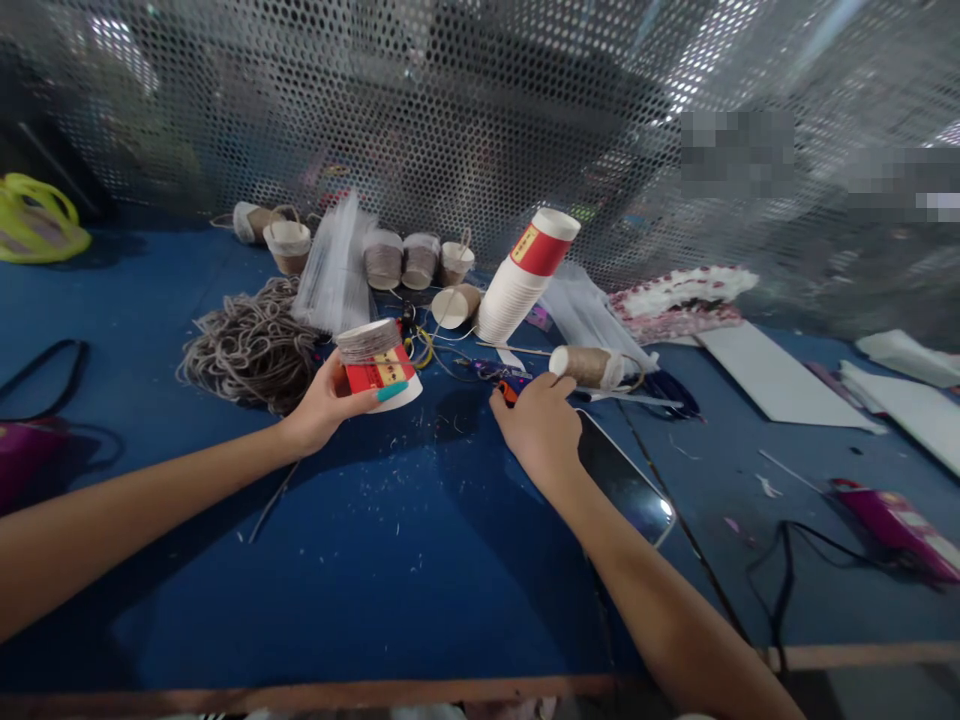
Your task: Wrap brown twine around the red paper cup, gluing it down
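My left hand [324, 405] grips a red and white paper cup [379, 368] held upside down, its upper part wound with grey-brown twine. My right hand [538, 425] lies knuckles up on the blue table [390, 560], fingers curled over a small orange-tipped object [508, 391] that I cannot make out. It rests just in front of a twine-wrapped cup lying on its side [589, 366] and partly over a dark phone [626, 485].
A tilted stack of paper cups [525, 275] leans behind. A heap of loose twine [251, 345], several wrapped cups [401, 260], clear plastic sleeves [334, 270], white sheets [780, 380], a magenta tool with black cable [896, 520] and a perforated metal screen [450, 120] surround the work area.
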Demonstrator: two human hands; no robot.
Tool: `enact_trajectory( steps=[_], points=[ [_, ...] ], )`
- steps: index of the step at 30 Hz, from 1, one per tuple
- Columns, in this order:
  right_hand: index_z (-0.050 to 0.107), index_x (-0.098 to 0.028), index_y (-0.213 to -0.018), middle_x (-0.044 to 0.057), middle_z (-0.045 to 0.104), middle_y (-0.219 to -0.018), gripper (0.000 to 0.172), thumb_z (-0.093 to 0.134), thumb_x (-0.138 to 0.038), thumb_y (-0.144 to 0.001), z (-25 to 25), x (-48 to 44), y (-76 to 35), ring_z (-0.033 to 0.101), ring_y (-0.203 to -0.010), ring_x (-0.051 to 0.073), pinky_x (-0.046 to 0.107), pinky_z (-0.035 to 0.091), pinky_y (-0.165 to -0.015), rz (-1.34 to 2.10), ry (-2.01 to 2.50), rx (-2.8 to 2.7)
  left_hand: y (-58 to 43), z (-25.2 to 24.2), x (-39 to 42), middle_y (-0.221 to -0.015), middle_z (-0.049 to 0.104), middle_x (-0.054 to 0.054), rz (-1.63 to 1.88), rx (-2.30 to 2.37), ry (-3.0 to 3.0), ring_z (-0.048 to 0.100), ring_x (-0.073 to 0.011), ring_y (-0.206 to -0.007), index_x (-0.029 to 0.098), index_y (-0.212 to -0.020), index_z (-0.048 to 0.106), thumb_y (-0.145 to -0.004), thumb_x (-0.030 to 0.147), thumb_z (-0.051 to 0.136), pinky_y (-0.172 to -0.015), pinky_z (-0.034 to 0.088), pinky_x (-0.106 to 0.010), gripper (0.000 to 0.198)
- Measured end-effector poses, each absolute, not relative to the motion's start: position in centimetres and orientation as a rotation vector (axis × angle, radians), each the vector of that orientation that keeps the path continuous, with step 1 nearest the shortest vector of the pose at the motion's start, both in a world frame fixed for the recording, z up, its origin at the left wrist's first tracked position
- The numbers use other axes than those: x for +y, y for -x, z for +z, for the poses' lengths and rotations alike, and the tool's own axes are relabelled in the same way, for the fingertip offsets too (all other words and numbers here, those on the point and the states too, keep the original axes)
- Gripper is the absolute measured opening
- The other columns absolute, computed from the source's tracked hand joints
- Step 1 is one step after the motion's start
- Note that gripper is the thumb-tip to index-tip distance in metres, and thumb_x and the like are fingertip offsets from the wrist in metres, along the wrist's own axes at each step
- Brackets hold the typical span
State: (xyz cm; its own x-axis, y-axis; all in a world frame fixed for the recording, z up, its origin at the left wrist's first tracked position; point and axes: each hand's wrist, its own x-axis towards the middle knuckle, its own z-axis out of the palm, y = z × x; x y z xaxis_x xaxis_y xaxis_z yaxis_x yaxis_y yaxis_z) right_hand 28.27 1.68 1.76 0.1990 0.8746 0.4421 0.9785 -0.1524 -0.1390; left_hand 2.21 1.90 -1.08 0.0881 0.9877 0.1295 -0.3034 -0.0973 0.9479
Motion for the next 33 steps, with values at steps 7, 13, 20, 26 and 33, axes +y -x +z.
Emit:
enact_trajectory(
  steps=[7, 13, 20, 26, 33],
  points=[
    [0.058, -0.006, -0.094, 0.029, 0.058, -0.095, 0.047, 0.067, -0.049, -0.078, 3.7, 0.3, -27.3, 0.056, -0.100, 0.046, 0.062, 0.051, -0.075, -0.429, 1.992, -1.847, -2.3, -1.0, 1.9, -0.113, 0.074, -0.010, 1.285, 0.814, -1.098, 0.070, -0.0312, -0.106, 0.020, -0.115, 0.063, -0.056, 0.038, 0.089, -0.093, 0.057, -0.043, 0.066],
    [0.050, -0.017, -0.119, 0.018, 0.056, -0.125, 0.049, 0.064, -0.047, -0.083, 7.2, -0.2, -25.8, 0.051, -0.122, 0.035, 0.059, 0.043, -0.104, 0.061, 1.400, -2.066, -2.2, -1.2, 2.1, -0.111, 0.074, -0.009, 1.226, 0.775, -1.106, 0.070, -0.0277, -0.105, 0.020, -0.112, 0.066, -0.059, 0.040, 0.087, -0.093, 0.055, -0.038, 0.060],
    [0.042, -0.022, -0.134, 0.012, 0.054, -0.142, 0.066, 0.072, -0.044, -0.079, 9.1, 1.9, -22.6, 0.050, -0.136, 0.026, 0.045, 0.040, -0.114, 0.613, 0.927, -2.230, -2.3, -1.0, 2.3, -0.105, 0.075, -0.006, 1.217, 0.717, -1.110, 0.069, -0.0252, -0.100, 0.021, -0.108, 0.068, -0.058, 0.053, 0.087, -0.089, 0.053, -0.033, 0.062],
    [0.055, -0.021, -0.121, 0.011, 0.065, -0.128, 0.049, 0.073, -0.040, -0.080, 8.3, 2.7, -21.3, 0.063, -0.122, 0.027, 0.042, 0.050, -0.103, 0.759, 0.829, -2.170, -2.4, -1.0, 2.3, -0.112, 0.074, -0.008, 1.234, 0.656, -1.135, 0.067, -0.0272, -0.104, 0.019, -0.113, 0.068, -0.061, 0.063, 0.082, -0.090, 0.051, -0.033, 0.070],
    [0.052, -0.021, -0.118, 0.011, 0.067, -0.128, 0.043, 0.069, -0.035, -0.082, 7.4, 2.7, -21.3, 0.064, -0.121, 0.026, 0.041, 0.053, -0.100, 0.756, 0.793, -2.118, -2.0, -1.8, 2.4, -0.117, 0.072, -0.008, 1.227, 0.608, -1.147, 0.066, -0.0251, -0.106, 0.021, -0.116, 0.068, -0.067, 0.055, 0.082, -0.090, 0.050, -0.032, 0.061]
  ],
)
